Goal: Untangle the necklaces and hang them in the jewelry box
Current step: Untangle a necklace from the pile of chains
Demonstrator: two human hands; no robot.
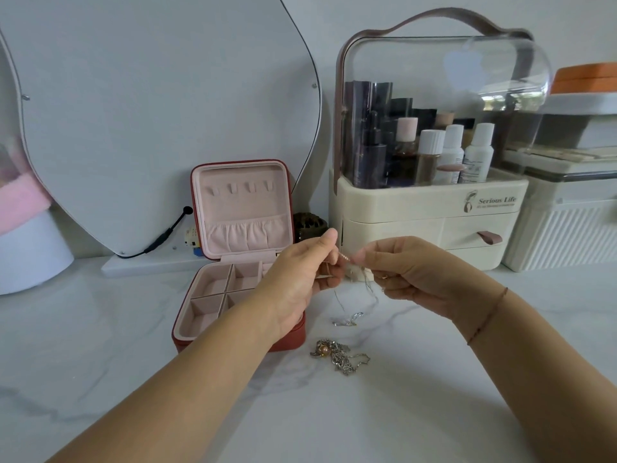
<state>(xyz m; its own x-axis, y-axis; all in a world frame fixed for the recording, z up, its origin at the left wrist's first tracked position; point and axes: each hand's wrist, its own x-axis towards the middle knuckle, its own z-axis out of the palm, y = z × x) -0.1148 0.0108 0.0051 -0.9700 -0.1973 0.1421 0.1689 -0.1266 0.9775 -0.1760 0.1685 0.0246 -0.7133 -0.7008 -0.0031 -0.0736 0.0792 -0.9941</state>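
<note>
Left hand and right hand each pinch a thin necklace at frame centre, a short span running left-right, the rest dangling. The 4 lid hooks of the open jewelry box sit up-left, nearer the left hand.

open jewelry box left of tangled necklaces, cosmetics organizer behind them
</note>
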